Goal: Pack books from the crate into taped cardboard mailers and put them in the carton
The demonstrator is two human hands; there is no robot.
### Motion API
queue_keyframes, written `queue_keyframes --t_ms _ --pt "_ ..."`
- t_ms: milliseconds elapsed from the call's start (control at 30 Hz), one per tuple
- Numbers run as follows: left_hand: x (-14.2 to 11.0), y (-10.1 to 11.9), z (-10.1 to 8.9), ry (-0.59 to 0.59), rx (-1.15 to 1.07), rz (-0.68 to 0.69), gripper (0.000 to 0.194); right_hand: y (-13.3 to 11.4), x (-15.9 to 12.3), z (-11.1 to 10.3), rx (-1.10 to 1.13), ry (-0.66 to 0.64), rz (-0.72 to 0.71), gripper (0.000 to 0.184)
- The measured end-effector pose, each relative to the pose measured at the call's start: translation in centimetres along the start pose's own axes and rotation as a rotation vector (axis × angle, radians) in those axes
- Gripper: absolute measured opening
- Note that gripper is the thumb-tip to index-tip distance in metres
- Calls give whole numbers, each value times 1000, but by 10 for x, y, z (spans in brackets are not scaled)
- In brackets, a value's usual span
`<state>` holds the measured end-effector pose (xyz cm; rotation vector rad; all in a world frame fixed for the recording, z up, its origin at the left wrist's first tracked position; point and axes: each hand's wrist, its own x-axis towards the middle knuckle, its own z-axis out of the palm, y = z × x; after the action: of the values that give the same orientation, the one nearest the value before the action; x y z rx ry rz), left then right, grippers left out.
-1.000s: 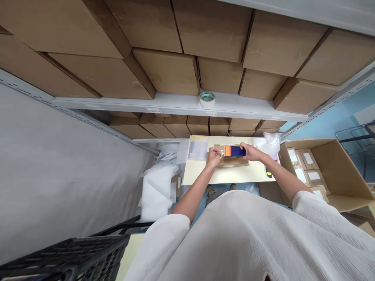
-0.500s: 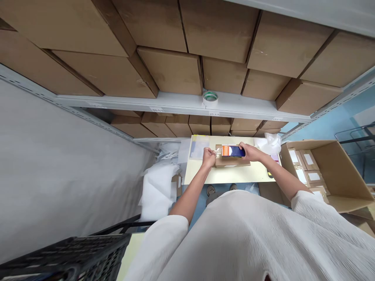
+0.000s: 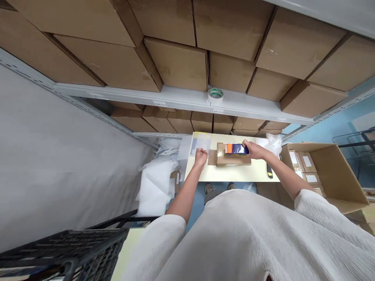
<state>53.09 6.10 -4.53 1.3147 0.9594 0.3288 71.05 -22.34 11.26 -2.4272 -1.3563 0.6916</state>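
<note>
A small brown cardboard box (image 3: 234,160) lies on the pale yellow table, with shiny clear tape on its left end and a brown flap sticking out to the left. My right hand (image 3: 254,150) is closed round the right end of a dark blue and orange tape dispenser (image 3: 238,148), which is over the top of the box. To the left of the flap, my left hand (image 3: 200,156) is closed, fingers pinched together, apart from the box. What is between those fingers, if anything, is too small to make out.
A black and yellow cutter (image 3: 269,171) lies on the table (image 3: 216,177) at right. Beside it stands a large open carton (image 3: 336,171) holding small boxes. White foam sheets (image 3: 154,187) hang at left. A tape roll (image 3: 215,95) sits on the shelf above; a black crate (image 3: 96,249) is lower left.
My left hand has moved left, away from the box's end, where the flap now shows. The tape dispenser has shifted slightly right with my right hand. The view has tilted a little.
</note>
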Motion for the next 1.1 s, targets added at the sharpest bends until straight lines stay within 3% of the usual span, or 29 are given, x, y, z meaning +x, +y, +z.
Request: queue_keyframes --t_ms 333,667,833,1100 --pt "16 -24 8 -18 -3 -157 37 -13 15 -3 -85 -43 37 43" --pt "23 -46 38 -80 31 -220 38 -13 21 0 -111 -40 62 46" --pt "20 -48 50 -118 46 -202 32 -16 21 1 -106 -32 82 46" --pt "11 -32 32 -83 -83 -25 21 -17 19 4 -91 -15 93 45"
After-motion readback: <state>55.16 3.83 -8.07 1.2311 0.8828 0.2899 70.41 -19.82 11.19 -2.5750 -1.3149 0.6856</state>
